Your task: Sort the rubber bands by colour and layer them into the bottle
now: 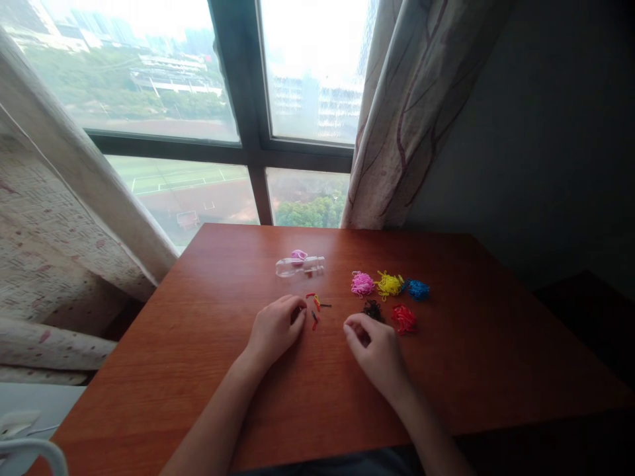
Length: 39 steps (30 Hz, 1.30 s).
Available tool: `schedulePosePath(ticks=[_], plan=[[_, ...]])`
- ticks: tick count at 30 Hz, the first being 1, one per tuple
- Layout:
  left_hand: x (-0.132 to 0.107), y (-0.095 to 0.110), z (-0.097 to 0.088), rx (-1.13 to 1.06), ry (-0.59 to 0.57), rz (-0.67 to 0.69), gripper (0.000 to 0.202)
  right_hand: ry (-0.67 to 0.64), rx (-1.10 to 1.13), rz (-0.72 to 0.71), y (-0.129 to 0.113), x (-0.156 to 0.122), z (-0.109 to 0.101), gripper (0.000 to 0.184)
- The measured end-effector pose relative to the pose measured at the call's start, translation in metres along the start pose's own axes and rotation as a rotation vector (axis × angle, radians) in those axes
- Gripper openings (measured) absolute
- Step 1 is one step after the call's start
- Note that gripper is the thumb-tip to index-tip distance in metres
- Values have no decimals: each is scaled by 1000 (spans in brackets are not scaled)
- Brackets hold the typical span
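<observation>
Loose coloured bands [317,302], red, yellow and black, lie in a small scatter on the worktop [198,354], just beside the fingertips of the left hand [278,322] and in the gap between it and the right hand [376,347]. Both hands are loosely curled, thumb close to forefinger; whether either pinches a band I cannot tell, since anything there is too small or hidden. Beyond the scatter rests a clear plastic container [286,268] with a pink item [299,256] at it. Further right sit five heaps: a pink pile [362,283], a yellow pile [390,284] and a blue pile [417,289] in a row, with a black pile [372,308] and a red pile [404,318] nearer. The right hand partly covers the black pile, so its wrist is best lifted a little to keep from dragging strands away. Such thin pieces probably tangle and cling, so a light fingertip pinch on a single band should work better than a broad grab. Keeping the left hand low and steady beside the scatter would hold the loose pieces within reach, and slow, short movements would leave the heaps undisturbed.
</observation>
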<state>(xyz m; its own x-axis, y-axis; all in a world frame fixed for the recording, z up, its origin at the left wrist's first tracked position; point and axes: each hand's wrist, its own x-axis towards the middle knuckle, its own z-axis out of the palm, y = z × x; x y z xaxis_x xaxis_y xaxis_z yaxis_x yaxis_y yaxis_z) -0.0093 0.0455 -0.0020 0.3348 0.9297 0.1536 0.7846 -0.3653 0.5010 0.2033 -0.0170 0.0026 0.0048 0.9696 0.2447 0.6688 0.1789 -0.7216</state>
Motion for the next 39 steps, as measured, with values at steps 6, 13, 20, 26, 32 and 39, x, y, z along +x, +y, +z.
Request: schedulePosePath(ticks=[6, 13, 20, 26, 32, 39], plan=[[-1, 1, -1, 1, 1, -5, 14, -108, -34, -55, -7, -13, 33, 12], [0, 3, 1, 29, 28, -88, 15, -127, -104, -108, -8, -17, 35, 13], [16, 6, 4, 128, 44, -138, 16, -121, -99, -95, -8, -16, 34, 13], [24, 4, 9, 177, 63, -128, 15, -124, -96, -87, -9, -16, 34, 13], [23, 2, 9, 183, 48, -95, 13, -115, -104, -101, -9, -16, 35, 14], [18, -1, 9, 160, 54, -79, 16, -95, -106, -110, -10, -16, 33, 14]])
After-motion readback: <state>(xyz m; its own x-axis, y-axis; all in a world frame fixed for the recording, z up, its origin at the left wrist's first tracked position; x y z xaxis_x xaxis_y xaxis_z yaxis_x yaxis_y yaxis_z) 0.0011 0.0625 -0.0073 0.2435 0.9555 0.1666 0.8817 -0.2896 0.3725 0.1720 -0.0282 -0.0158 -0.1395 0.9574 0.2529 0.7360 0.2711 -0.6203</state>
